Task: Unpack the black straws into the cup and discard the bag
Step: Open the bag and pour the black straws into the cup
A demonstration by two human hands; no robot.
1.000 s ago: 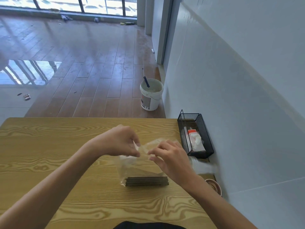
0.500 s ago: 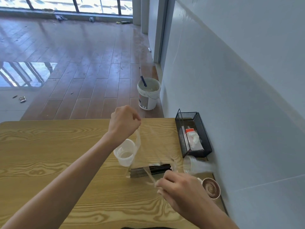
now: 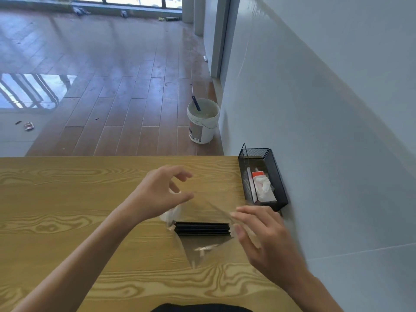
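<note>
On the wooden table [image 3: 67, 199], both hands hover loose-fingered over bagged black straws [image 3: 202, 229]; no writing legible.

Your left hand [image 3: 161, 194] covers nearly all of the cup [image 3: 170, 216]; only a pale sliver shows below the palm, centre frame. Your right hand [image 3: 261, 239] is motion-blurred, so you cannot tell whether its fingertips grip the clear bag [image 3: 207, 251]. The bag's upper edges fade against the table [image 3: 67, 199]. Both forearms run off the bottom edge.
</note>
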